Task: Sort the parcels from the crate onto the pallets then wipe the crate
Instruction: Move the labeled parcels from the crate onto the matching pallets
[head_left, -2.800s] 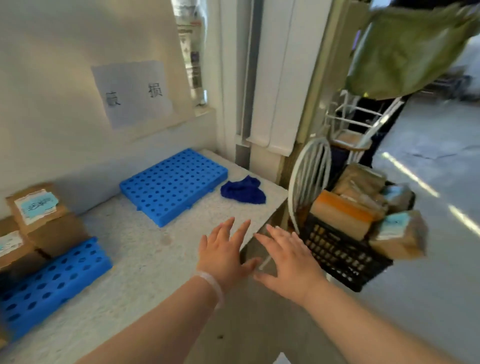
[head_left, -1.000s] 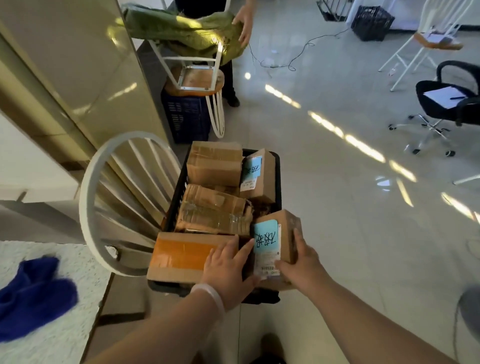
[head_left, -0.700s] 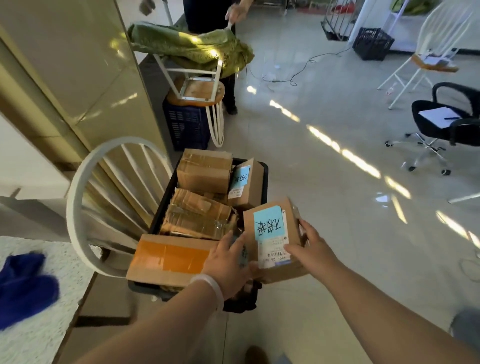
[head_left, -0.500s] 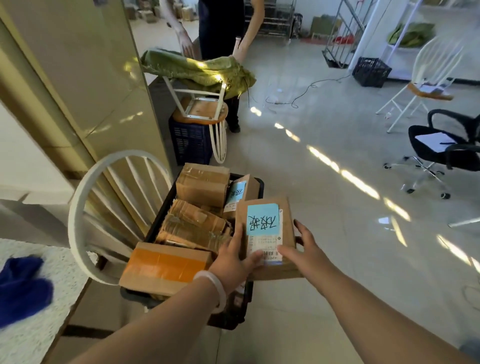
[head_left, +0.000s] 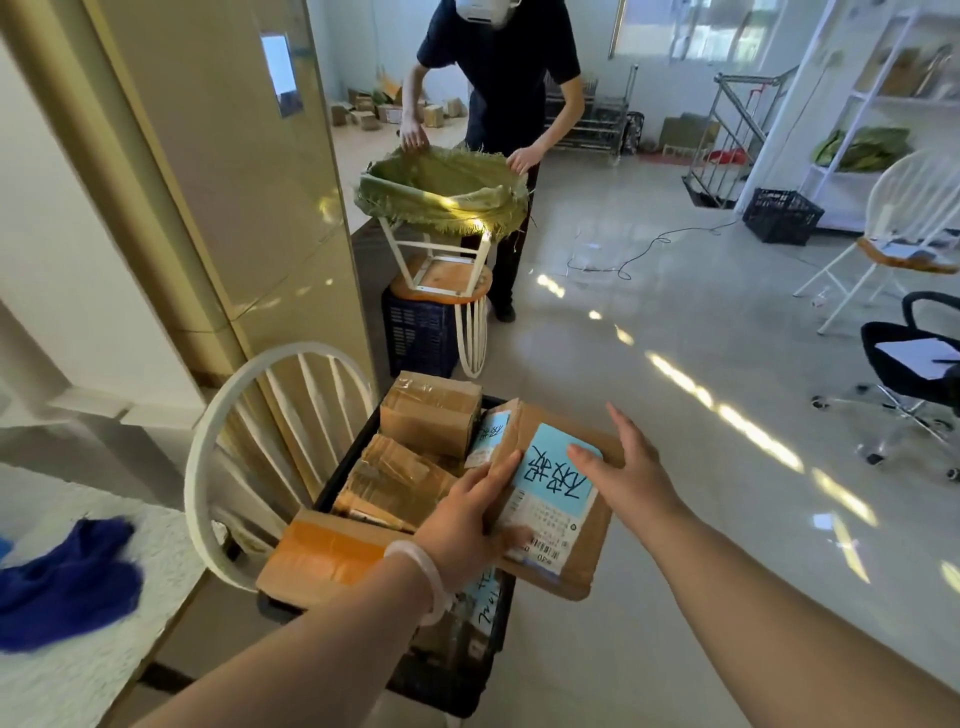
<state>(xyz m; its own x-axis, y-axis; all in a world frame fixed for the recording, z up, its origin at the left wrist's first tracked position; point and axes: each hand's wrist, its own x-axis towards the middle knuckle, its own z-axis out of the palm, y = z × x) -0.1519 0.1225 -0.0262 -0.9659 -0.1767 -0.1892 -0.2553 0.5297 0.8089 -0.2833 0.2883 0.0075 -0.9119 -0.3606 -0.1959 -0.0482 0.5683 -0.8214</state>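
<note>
The left hand (head_left: 467, 525) curls round the near-left edge of one brown cardboard parcel (head_left: 571, 545) with a blue label. The right hand (head_left: 628, 478) clasps its far-right side, thumb on the label. The parcel is held just above the black plastic crate (head_left: 447, 691), in which at least four more cardboard parcels (head_left: 428, 415) lie. One dark blue cloth (head_left: 67, 587) lies left of the crate.

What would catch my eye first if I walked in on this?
First, the brown parcel with a sky-blue label, held in the left hand and right hand over a black crate packed with more boxes, lower middle. Behind, top centre, another person spreads a green sack over an upturned chair. A blue cloth lies on the white counter, lower left.
</note>
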